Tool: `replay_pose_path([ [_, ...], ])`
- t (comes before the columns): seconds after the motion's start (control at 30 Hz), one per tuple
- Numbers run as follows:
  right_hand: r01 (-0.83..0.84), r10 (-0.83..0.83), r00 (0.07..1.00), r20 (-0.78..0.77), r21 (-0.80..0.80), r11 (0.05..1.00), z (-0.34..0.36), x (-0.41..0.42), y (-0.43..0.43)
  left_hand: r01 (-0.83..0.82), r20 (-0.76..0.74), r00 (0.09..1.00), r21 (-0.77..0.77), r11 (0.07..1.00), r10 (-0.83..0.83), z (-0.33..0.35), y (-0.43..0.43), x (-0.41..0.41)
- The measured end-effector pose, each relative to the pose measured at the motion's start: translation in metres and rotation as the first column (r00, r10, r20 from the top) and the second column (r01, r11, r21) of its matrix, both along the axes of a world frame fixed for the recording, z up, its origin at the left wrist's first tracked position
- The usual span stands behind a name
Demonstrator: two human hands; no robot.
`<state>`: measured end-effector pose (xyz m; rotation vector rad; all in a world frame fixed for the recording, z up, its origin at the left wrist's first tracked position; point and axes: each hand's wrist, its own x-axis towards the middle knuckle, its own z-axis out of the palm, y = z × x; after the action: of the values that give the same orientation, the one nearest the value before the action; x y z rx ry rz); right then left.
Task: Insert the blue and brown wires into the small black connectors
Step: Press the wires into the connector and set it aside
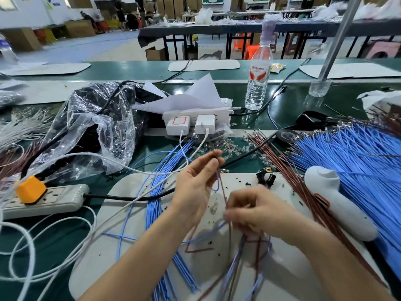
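My left hand [195, 183] is raised over the white mat [134, 246] and pinches the top ends of a blue wire [217, 183] and a brown wire [222, 190]; whether a connector sits between its fingertips I cannot tell. Both wires hang down into my right hand [258, 211], which is blurred and grips a bundle of blue and brown wires [253, 253] trailing toward me. Two small black connectors [265, 178] lie on the mat beyond my right hand.
Loose blue wires [358, 161] are heaped at the right, with brown wires [288, 170] beside them and a white handheld device [338, 203] on top. Another blue bundle [160, 187] lies left of my hands. A power strip [43, 198], chargers [195, 122], plastic bag [97, 131] and water bottle [258, 79] stand behind.
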<state>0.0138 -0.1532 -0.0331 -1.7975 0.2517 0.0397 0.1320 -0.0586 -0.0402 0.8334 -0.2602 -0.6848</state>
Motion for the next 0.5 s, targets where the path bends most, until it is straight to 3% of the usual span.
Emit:
replay_pose_path([
  [0.07, -0.31, 0.326, 0.929, -0.175, 0.113, 0.944, 0.005, -0.007, -0.004, -0.083, -0.11, 0.991, -0.025, 0.996, 0.079, 0.002, 0.002, 0.012],
  [0.1, -0.382, 0.406, 0.89, -0.208, 0.147, 0.912, 0.007, -0.01, -0.005, -0.101, -0.108, 0.989, -0.023, 0.995, 0.098, 0.002, 0.004, 0.015],
  [0.17, -0.383, 0.409, 0.883, -0.231, 0.153, 0.911, 0.009, -0.011, -0.007, -0.106, 0.032, 0.994, 0.004, 0.994, 0.106, 0.001, 0.006, 0.012],
  [0.2, -0.333, 0.351, 0.908, -0.23, 0.113, 0.936, 0.009, -0.01, -0.007, -0.123, 0.208, 0.972, 0.045, 0.991, 0.111, -0.001, 0.007, 0.008],
  [0.27, -0.091, 0.094, 0.985, -0.141, 0.026, 0.995, 0.006, -0.005, -0.006, -0.184, 0.613, 0.786, 0.112, 0.976, 0.078, -0.005, 0.008, -0.006],
  [0.33, 0.18, -0.186, 0.981, 0.051, 0.11, 0.977, 0.003, 0.001, -0.007, -0.243, 0.857, 0.515, 0.112, 0.964, 0.031, -0.009, 0.008, -0.018],
  [0.4, 0.282, -0.309, 0.931, 0.193, 0.155, 0.947, 0.001, 0.003, -0.009, -0.309, 0.966, 0.258, 0.05, 0.95, 0.033, -0.011, 0.007, -0.025],
  [0.43, 0.298, -0.322, 0.917, 0.235, 0.132, 0.945, 0.0, 0.004, -0.009, -0.328, 0.981, 0.188, 0.016, 0.944, 0.049, -0.011, 0.008, -0.027],
  [0.5, 0.317, -0.325, 0.895, 0.305, 0.077, 0.945, -0.002, 0.005, -0.009, -0.341, 0.982, 0.173, -0.009, 0.94, 0.072, -0.011, 0.009, -0.027],
])
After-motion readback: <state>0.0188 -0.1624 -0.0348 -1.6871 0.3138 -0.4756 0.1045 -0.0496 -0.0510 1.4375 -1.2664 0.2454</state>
